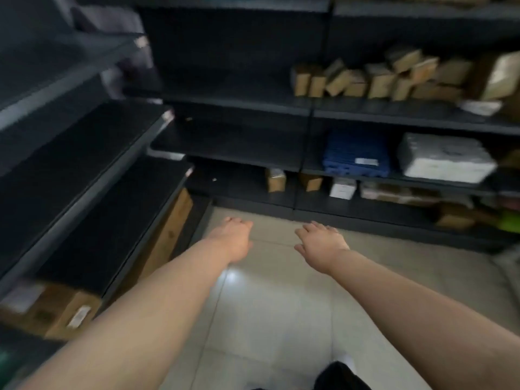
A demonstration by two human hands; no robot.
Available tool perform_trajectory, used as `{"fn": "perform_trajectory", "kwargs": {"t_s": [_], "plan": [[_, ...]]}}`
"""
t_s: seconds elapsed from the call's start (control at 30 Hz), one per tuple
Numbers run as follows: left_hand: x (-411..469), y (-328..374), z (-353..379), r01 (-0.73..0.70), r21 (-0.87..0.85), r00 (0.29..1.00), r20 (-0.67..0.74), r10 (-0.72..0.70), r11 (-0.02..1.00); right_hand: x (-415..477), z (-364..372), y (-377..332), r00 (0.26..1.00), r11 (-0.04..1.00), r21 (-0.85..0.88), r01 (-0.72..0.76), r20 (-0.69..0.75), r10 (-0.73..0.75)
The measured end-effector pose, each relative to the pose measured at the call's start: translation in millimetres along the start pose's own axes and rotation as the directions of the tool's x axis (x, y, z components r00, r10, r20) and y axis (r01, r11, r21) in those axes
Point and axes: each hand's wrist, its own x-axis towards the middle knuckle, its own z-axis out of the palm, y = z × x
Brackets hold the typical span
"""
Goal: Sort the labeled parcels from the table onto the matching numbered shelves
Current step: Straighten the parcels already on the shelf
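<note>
The bare left hand and bare right hand are reaching forward empty, fingers loose, over the pale tiled floor. Beyond them, small brown cardboard parcels are crowding the dark metal shelving; likely light and stiff, best gripped by opposite sides. Blur is hiding labels and shelf numbers; no table is showing.

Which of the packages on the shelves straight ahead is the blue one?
The blue package on the second shelf from the bottom, directly left of the big white bundle. The other parcels there look brown cardboard or white.
</note>
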Motion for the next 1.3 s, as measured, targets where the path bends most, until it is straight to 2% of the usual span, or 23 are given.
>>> {"fn": "perform_trajectory", "kwargs": {"t_s": [0.23,0.6,0.77,1.0,1.17,1.3], "plan": [[46,173,-21,-0.297,0.115,0.955,0.018,0.297,0.948,-94,13,142,0.943,0.941,0.122,-0.315,-0.069,0.325],[39,466,-24,-0.606,0.197,0.794,0.096,0.6,0.771,-270,58,349,0.755,0.745,0.226,-0.627,-0.058,0.653],[30,577,-22,-0.716,0.217,0.696,0.15,0.702,0.664,-348,75,413,0.61,0.606,0.27,-0.748,-0.077,0.788],[30,716,-11,-0.845,0.272,0.518,0.201,0.831,0.461,-437,98,481,0.34,0.333,0.346,-0.877,-0.043,0.939],[45,813,-6,-0.909,0.296,0.368,0.24,0.898,0.294,-469,103,540,0.173,0.158,0.386,-0.909,0.004,0.985],[65,881,-14,-0.94,0.281,0.268,0.257,0.928,0.194,-479,99,587,0.075,0.054,0.396,-0.917,0.037,0.996]]}}
